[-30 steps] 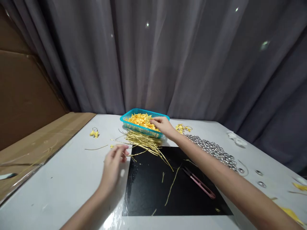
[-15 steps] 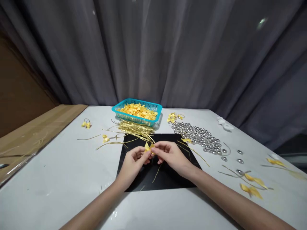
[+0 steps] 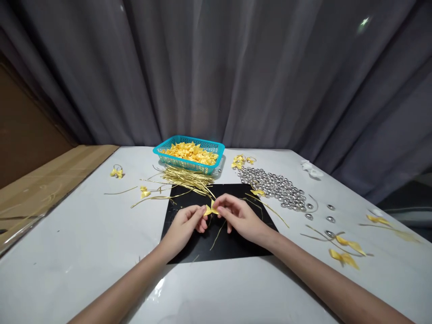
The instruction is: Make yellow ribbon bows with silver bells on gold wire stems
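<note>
A small yellow ribbon bow (image 3: 211, 209) is held over the black mat (image 3: 189, 252). My left hand (image 3: 189, 222) pinches its left end, and my right hand (image 3: 238, 218) pinches its right end. Beyond my hands lies a bundle of gold wire ties (image 3: 187, 176), some strands reaching onto the mat. Behind it stands a blue basket (image 3: 218, 155) with a heap of yellow ribbon bows (image 3: 189, 152). My right hand and forearm cover part of the mat, and the pink snips seen earlier are hidden now.
Many silver beads (image 3: 276, 186) spread to the right of the mat. Loose ribbon bows (image 3: 344, 257) and wires lie at the right. Finished-looking bows with wire loops (image 3: 116, 172) sit at the left and back. Cardboard (image 3: 60, 175) borders the left edge; a grey curtain (image 3: 202, 67) hangs behind.
My right hand has come back from the basket with a ribbon bow, and my left hand has joined it over the mat. The view has shifted, and both hands now grip the bow's ends.
</note>
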The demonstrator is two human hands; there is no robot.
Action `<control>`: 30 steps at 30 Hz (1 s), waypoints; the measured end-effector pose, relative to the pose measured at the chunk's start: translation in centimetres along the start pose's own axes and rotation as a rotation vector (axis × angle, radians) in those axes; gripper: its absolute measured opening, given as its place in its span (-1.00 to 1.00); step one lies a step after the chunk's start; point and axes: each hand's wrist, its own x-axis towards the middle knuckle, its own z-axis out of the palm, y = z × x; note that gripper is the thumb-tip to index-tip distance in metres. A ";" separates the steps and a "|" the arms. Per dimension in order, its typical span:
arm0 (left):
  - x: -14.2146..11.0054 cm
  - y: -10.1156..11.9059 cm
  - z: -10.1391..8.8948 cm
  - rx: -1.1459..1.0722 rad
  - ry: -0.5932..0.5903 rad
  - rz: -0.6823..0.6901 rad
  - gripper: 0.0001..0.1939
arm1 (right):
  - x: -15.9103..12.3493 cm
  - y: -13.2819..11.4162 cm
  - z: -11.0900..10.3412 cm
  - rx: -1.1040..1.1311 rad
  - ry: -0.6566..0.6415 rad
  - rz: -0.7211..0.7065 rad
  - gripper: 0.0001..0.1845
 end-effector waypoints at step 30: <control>-1.0 -0.2 -0.3 0.398 0.067 0.286 -0.79 | -0.2 -0.4 0.2 0.068 0.007 0.171 -0.74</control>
